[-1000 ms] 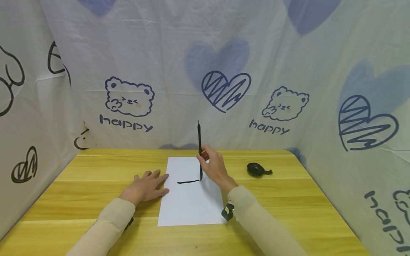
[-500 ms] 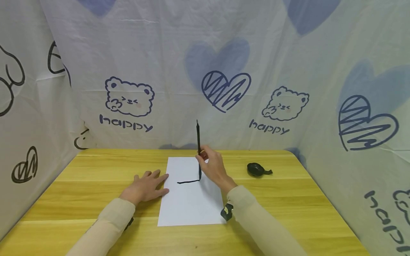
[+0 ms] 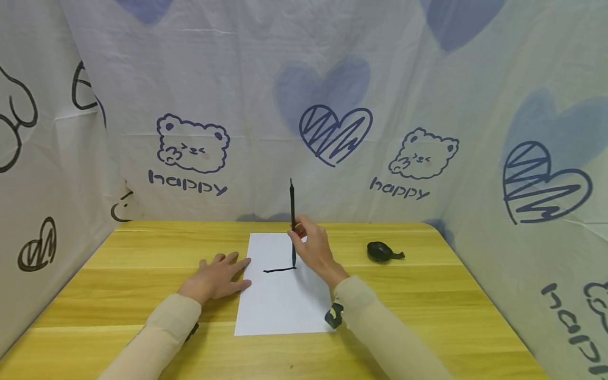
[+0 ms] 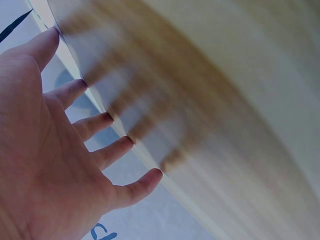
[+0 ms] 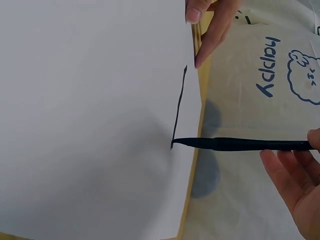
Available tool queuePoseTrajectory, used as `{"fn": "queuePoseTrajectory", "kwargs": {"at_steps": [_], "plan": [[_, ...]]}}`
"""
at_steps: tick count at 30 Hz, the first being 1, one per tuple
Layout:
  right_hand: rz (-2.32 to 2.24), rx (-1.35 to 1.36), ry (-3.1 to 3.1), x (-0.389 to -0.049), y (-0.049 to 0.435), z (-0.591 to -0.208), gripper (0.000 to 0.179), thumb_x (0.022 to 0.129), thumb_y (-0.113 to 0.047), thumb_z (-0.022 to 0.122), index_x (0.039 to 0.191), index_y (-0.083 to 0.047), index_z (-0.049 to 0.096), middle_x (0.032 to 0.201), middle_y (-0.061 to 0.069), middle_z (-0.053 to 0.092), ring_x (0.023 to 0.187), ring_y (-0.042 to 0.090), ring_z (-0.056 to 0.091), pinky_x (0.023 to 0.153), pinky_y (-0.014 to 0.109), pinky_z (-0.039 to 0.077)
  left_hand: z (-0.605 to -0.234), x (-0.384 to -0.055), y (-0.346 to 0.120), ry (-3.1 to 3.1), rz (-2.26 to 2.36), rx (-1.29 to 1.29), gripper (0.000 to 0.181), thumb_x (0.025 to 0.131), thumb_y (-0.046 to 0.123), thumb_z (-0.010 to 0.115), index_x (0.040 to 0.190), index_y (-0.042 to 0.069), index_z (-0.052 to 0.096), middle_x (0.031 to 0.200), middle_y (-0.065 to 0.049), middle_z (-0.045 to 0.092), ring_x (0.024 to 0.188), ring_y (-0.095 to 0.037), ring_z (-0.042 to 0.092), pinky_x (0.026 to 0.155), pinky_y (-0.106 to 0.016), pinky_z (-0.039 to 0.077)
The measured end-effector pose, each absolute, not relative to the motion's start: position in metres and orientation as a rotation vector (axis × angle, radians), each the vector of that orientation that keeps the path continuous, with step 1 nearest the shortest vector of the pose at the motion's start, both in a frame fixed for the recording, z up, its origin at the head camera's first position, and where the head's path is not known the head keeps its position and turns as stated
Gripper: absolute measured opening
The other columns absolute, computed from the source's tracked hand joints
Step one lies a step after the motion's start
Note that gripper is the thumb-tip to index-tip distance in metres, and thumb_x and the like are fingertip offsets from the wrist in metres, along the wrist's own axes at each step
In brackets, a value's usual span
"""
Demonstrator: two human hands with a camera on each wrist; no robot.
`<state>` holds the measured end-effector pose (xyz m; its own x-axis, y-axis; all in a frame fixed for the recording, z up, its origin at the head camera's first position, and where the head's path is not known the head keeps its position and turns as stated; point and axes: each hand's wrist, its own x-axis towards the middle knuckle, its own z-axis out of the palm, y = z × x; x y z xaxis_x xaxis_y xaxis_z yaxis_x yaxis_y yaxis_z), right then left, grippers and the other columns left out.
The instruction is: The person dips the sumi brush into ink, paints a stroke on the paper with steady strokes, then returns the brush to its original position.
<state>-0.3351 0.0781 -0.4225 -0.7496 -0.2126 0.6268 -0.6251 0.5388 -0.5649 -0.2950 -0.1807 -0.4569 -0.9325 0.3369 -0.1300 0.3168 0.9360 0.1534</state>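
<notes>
A black writing brush [image 3: 292, 203] stands nearly upright, pinched between the thumb and fingers of my right hand [image 3: 313, 248]. In the right wrist view the brush tip meets the paper at one end of a black ink stroke [image 5: 178, 107]. That stroke runs roughly sideways across the upper half of the white paper [image 3: 280, 311]. My left hand [image 3: 214, 279] rests with spread fingers at the paper's left edge, its thumb and a fingertip on the sheet. In the left wrist view the fingers [image 4: 135, 190] are extended and their tips touch the surface.
A small black dish with a handle-like tail [image 3: 379, 252] sits on the wooden table [image 3: 408, 311], right of the paper. Printed cloth [image 3: 266, 158] with hearts and bears hangs behind the table and along both sides.
My right hand has shifted slightly left with the brush, whose tip has moved back along the right end of the stroke. The left hand has stayed in place.
</notes>
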Motion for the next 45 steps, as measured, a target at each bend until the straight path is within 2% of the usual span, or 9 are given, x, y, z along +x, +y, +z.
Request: {"fn": "queuePoseTrajectory", "kwargs": {"at_steps": [4, 12, 25, 28, 35, 45], "plan": [[1.143, 0.683, -2.273, -0.334, 0.075, -0.421, 0.013, 0.094, -0.004, 0.072, 0.106, -0.004, 0.068, 0.086, 0.012, 0.075, 0.075, 0.022, 0.070, 0.070, 0.030, 0.058, -0.457, -0.295, -0.181, 2.939, 0.194, 0.501, 0.072, 0.100, 0.060, 0.054, 0.159, 0.019, 0.042, 0.165, -0.022, 0.035, 0.148, -0.052, 0.035, 0.109, -0.085, 0.023], [1.341, 0.751, -2.216, -0.326, 0.069, -0.410, 0.011, 0.096, -0.003, 0.070, 0.105, -0.002, 0.066, 0.089, 0.015, 0.074, 0.081, 0.026, 0.072, 0.064, 0.021, 0.060, -0.458, -0.296, -0.179, 2.950, 0.168, 0.488, 0.073, 0.099, 0.061, 0.055, 0.158, 0.020, 0.044, 0.164, -0.022, 0.038, 0.146, -0.052, 0.038, 0.108, -0.085, 0.025], [1.527, 0.824, -2.171, -0.315, 0.093, -0.388, 0.015, 0.098, -0.003, 0.067, 0.112, 0.001, 0.065, 0.099, 0.023, 0.072, 0.093, 0.042, 0.073, 0.073, 0.040, 0.065, -0.457, -0.295, -0.180, 2.930, 0.176, 0.495, 0.073, 0.100, 0.061, 0.054, 0.159, 0.020, 0.041, 0.165, -0.021, 0.035, 0.148, -0.051, 0.035, 0.110, -0.084, 0.023], [1.529, 0.809, -2.170, -0.315, 0.104, -0.384, 0.016, 0.098, -0.003, 0.067, 0.114, 0.001, 0.065, 0.101, 0.024, 0.072, 0.095, 0.042, 0.074, 0.074, 0.042, 0.065, -0.456, -0.295, -0.180, 2.937, 0.173, 0.508, 0.074, 0.099, 0.061, 0.055, 0.158, 0.018, 0.042, 0.164, -0.022, 0.036, 0.146, -0.051, 0.037, 0.109, -0.084, 0.025], [1.455, 0.741, -2.227, -0.309, 0.128, -0.375, 0.018, 0.099, -0.008, 0.067, 0.117, -0.003, 0.064, 0.105, 0.022, 0.072, 0.100, 0.036, 0.075, 0.077, 0.034, 0.065, -0.455, -0.295, -0.182, 2.943, 0.173, 0.506, 0.073, 0.100, 0.060, 0.055, 0.158, 0.018, 0.042, 0.164, -0.022, 0.037, 0.146, -0.052, 0.037, 0.109, -0.085, 0.025], [1.434, 0.700, -2.257, -0.311, 0.165, -0.372, 0.021, 0.100, -0.004, 0.066, 0.121, -0.002, 0.063, 0.102, 0.024, 0.072, 0.102, 0.038, 0.074, 0.081, 0.042, 0.064, -0.456, -0.295, -0.182, 2.937, 0.195, 0.516, 0.073, 0.100, 0.060, 0.054, 0.159, 0.018, 0.042, 0.165, -0.023, 0.036, 0.148, -0.053, 0.035, 0.109, -0.085, 0.023]]}}
